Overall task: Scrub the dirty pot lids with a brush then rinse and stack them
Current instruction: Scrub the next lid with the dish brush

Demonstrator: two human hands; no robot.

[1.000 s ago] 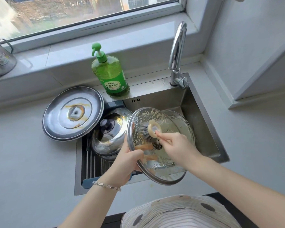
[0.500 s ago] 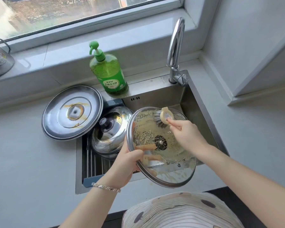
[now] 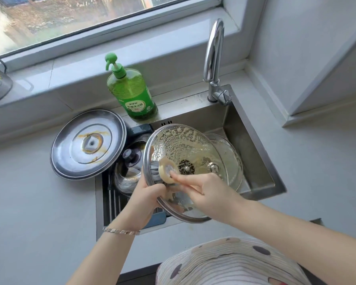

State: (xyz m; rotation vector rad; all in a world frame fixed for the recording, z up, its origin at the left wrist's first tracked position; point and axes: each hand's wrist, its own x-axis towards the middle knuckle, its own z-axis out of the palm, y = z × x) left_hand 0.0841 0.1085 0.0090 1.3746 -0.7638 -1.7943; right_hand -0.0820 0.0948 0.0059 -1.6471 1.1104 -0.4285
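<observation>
Centre frame, over the sink [image 3: 255, 161], the soapy glass lid [image 3: 185, 145] tilts, inner face toward the person. The left hand [image 3: 146, 200] grips its left rim. The right hand [image 3: 210, 192] pinches the brush [image 3: 164, 170], bristles pointing left.

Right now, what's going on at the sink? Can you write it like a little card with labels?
left hand: grips the rim of the glass lid, tilted over the sink
right hand: holds the brush against the lid's soapy face
other lids: stained steel lid on the counter; domed steel lid and second glass lid in the sink
soap bottle: green, upright behind the sink
tap: no water seen running
</observation>
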